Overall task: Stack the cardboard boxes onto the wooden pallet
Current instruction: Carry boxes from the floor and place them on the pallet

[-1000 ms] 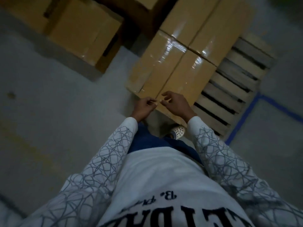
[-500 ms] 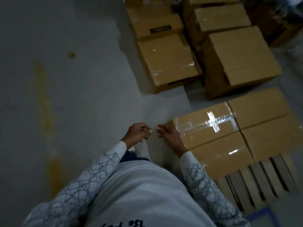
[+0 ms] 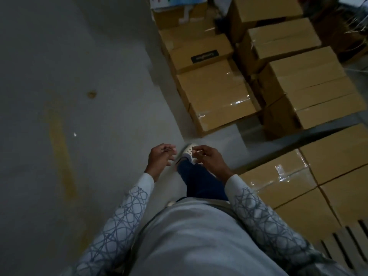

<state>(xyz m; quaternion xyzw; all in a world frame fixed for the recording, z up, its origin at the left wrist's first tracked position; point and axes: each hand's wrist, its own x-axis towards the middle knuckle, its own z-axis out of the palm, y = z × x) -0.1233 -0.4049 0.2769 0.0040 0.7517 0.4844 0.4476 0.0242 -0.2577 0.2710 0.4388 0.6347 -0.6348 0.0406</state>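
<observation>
Several taped cardboard boxes [image 3: 310,188] lie flat on the wooden pallet [image 3: 346,246] at the lower right. More brown boxes stand on the floor ahead, the nearest one [image 3: 217,96] taped across its top, with a taller pile [image 3: 310,80] to its right. My left hand [image 3: 160,157] and my right hand [image 3: 207,158] hang in front of me over the floor, fingers loosely curled, holding nothing. Both are apart from every box.
Grey concrete floor [image 3: 79,96] with a yellowish streak spreads to the left. My foot in a white perforated shoe [image 3: 188,151] steps forward between my hands. Papers and clutter [image 3: 173,3] sit behind the boxes at the top.
I have turned away from the pallet and stepped toward the boxes on the floor. My hands have left the pallet boxes and their fingers have loosened.
</observation>
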